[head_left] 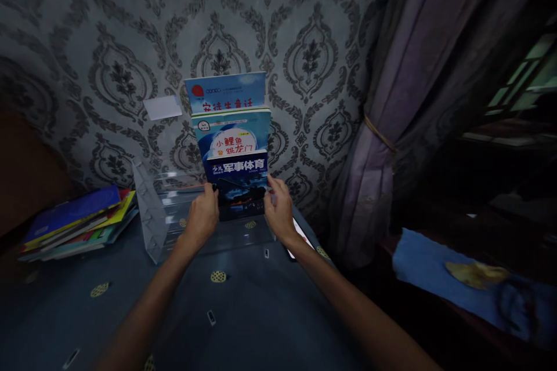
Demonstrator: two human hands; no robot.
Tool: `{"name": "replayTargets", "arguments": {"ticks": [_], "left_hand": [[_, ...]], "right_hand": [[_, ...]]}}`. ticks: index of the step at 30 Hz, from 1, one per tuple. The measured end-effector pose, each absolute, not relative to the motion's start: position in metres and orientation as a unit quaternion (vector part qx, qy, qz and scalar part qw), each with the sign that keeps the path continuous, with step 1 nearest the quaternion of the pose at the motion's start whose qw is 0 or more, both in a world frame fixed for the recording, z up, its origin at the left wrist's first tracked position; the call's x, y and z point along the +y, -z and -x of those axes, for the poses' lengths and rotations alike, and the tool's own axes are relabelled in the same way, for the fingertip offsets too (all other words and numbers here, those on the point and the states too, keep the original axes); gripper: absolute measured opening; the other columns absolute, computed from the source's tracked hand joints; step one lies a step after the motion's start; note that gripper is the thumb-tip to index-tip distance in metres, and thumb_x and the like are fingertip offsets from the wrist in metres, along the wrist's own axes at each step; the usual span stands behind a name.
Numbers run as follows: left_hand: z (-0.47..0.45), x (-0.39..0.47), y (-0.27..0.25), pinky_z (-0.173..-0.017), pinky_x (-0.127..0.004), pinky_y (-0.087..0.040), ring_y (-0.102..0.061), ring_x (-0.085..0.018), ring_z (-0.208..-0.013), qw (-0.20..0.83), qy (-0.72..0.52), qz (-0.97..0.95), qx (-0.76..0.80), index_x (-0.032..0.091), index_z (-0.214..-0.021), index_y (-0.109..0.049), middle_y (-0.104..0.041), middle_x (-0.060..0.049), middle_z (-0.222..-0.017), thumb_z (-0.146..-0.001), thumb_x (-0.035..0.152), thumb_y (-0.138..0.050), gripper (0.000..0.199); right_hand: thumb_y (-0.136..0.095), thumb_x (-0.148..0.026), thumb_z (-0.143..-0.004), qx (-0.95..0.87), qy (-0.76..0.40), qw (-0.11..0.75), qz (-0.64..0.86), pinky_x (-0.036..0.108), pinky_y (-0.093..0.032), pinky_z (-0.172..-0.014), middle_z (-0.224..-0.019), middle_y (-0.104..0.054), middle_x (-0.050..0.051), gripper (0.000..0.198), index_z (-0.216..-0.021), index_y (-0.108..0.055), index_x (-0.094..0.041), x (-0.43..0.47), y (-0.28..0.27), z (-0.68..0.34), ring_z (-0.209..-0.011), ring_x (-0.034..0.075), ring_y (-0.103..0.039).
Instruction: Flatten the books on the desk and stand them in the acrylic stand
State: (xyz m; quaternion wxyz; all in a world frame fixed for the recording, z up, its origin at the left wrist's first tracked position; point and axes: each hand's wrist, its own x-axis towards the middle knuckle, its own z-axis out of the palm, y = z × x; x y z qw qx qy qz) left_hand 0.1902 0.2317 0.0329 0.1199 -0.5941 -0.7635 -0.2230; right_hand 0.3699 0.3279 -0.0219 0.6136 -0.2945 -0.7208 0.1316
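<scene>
A dark blue book (242, 188) stands upright at the front of a clear tiered rack (152, 214). My left hand (202, 213) grips its left edge, fingers closed. On the opposite edge my right hand (279, 207) has its fingers and thumb pinched. Behind and higher rises a teal book (237, 132) with red lettering on a white oval. A light blue book (230, 91) with a red mark stands at the very back. The lower part of each rear book is covered by the one before it.
Left of the rack lies a pile of books (82, 220), a blue one on top. A phone (300, 237) lies by my right wrist. Patterned wallpaper (313, 58) backs the table (243, 330); a tied purple curtain (369, 185) hangs at the right, near a blue cloth (422, 266).
</scene>
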Motion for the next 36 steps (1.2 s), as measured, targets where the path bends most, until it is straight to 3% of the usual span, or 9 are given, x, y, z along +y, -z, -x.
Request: {"name": "replayTargets", "arguments": {"ticks": [23,31,36], "left_hand": [[-0.190,0.234,-0.032,-0.060,-0.030,-0.041,-0.073,-0.027,-0.077,0.131,0.227,0.604,-0.753,0.019,-0.104,-0.048,-0.071,-0.010,-0.078,-0.104,0.023,-0.034,0.014],[-0.179,0.233,-0.029,-0.058,-0.029,-0.036,-0.072,-0.027,-0.074,0.154,0.232,0.624,-0.730,0.020,-0.103,-0.048,-0.070,-0.008,-0.076,-0.102,0.024,-0.038,0.011],[-0.175,0.230,-0.027,-0.060,-0.031,-0.041,-0.072,-0.029,-0.075,0.158,0.260,0.639,-0.707,0.021,-0.100,-0.047,-0.071,-0.010,-0.083,-0.099,0.028,-0.040,0.009]], "right_hand": [[-0.045,-0.010,-0.087,-0.704,-0.130,0.627,0.306,0.051,-0.048,-0.106,-0.118,-0.059,0.011,0.059,-0.142,-0.056,-0.026,0.324,0.020,-0.369,-0.117,0.028,-0.055],[-0.045,-0.007,-0.082,-0.663,-0.201,0.653,0.308,0.045,-0.053,-0.101,-0.113,-0.066,0.011,0.053,-0.129,-0.067,-0.019,0.337,0.012,-0.377,-0.109,0.026,-0.064],[-0.046,-0.007,-0.079,-0.609,-0.267,0.683,0.301,0.040,-0.057,-0.097,-0.112,-0.071,0.010,0.053,-0.125,-0.069,-0.018,0.353,-0.001,-0.390,-0.103,0.022,-0.069]]}}
